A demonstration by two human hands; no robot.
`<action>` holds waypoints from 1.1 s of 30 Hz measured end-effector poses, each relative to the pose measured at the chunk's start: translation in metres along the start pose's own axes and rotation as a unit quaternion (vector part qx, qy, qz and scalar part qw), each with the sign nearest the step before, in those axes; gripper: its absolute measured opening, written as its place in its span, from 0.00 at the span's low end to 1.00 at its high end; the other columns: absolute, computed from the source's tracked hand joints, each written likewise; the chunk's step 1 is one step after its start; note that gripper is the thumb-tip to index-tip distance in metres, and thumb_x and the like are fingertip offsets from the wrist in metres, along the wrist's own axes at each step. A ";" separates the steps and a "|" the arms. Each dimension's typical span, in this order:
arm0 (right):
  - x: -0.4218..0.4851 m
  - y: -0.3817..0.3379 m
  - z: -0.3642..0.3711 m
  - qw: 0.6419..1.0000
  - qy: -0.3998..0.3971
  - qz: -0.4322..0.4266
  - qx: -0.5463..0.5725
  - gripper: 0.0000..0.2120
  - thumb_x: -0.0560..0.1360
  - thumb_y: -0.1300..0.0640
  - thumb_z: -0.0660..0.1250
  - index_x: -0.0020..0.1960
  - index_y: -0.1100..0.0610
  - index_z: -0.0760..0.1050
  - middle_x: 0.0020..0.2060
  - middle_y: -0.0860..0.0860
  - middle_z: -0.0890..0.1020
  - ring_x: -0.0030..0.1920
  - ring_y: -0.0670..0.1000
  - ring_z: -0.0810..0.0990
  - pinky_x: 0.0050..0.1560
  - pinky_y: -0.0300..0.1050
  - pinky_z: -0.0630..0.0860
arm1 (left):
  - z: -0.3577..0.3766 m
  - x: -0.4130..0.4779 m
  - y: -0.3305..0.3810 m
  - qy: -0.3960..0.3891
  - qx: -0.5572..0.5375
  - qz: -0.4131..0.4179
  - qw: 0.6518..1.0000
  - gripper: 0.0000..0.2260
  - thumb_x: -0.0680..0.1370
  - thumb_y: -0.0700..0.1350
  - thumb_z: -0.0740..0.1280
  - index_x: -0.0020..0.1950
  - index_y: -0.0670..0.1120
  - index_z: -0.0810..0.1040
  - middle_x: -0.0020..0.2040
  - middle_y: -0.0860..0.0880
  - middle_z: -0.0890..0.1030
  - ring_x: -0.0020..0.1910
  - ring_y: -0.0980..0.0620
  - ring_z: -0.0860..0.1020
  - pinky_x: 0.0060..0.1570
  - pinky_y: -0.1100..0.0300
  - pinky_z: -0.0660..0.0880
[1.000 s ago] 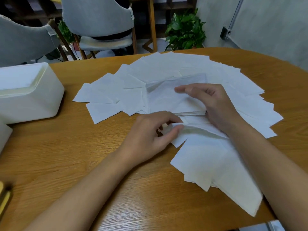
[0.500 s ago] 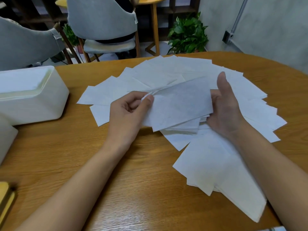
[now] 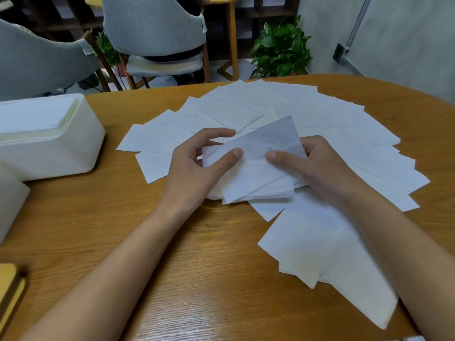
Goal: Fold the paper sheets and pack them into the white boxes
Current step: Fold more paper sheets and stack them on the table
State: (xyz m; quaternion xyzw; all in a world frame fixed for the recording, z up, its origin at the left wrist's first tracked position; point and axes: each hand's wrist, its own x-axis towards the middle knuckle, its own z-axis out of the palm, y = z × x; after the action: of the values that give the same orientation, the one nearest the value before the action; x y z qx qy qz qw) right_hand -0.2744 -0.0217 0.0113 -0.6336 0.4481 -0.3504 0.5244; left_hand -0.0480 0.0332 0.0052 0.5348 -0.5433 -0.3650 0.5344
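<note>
Several white paper sheets (image 3: 307,119) lie fanned out across the wooden table. Both my hands hold one sheet (image 3: 261,168), lifted and half folded over a small stack of folded sheets (image 3: 270,193). My left hand (image 3: 194,171) pinches its left edge between thumb and fingers. My right hand (image 3: 312,168) grips its right side, thumb on top. A white box (image 3: 56,156) with paper inside stands at the left of the table. A second white box (image 3: 9,200) shows partly at the left edge.
The table (image 3: 172,267) has bare wood in front of me. More sheets (image 3: 332,267) lie near its right front edge. A yellow object (image 3: 9,289) sits at the lower left. Grey chairs (image 3: 152,28) and a potted plant (image 3: 280,48) stand behind the table.
Both hands lifted one sheet off the pile. They have since drawn closer together and brought the sheet's upper part down toward me, over the small stack.
</note>
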 end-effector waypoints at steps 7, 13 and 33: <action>-0.002 -0.003 0.002 1.000 -0.019 -0.013 0.018 0.10 0.72 0.48 0.74 0.46 0.54 0.87 0.44 0.50 0.89 0.45 0.48 0.88 0.44 0.36 0.80 | -0.002 0.004 -0.003 -0.004 0.025 -0.019 0.999 0.03 0.77 0.45 0.77 0.49 0.47 0.88 0.48 0.54 0.88 0.52 0.57 0.84 0.53 0.61 0.78; -0.002 -0.005 0.006 1.000 -0.018 -0.015 0.018 0.10 0.74 0.47 0.73 0.44 0.53 0.87 0.43 0.50 0.89 0.44 0.48 0.87 0.43 0.36 0.80 | 0.000 0.003 -0.003 0.012 0.025 -0.034 0.999 0.02 0.77 0.45 0.78 0.47 0.48 0.89 0.46 0.55 0.88 0.50 0.57 0.85 0.50 0.63 0.79; 0.004 0.001 0.000 0.994 0.015 -0.106 -0.008 0.18 0.86 0.63 0.61 0.66 0.45 0.78 0.60 0.45 0.84 0.55 0.47 0.83 0.54 0.39 0.77 | -0.003 0.007 -0.006 -0.008 -0.059 -0.117 0.991 0.09 0.83 0.41 0.69 0.60 0.49 0.86 0.44 0.42 0.87 0.46 0.48 0.86 0.46 0.60 0.77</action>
State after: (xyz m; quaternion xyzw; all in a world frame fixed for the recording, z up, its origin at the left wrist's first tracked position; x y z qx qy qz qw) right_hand -0.2726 -0.0256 0.0105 -0.6766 0.3889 -0.4096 0.4725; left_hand -0.0432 0.0261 0.0015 0.5594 -0.4582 -0.4609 0.5145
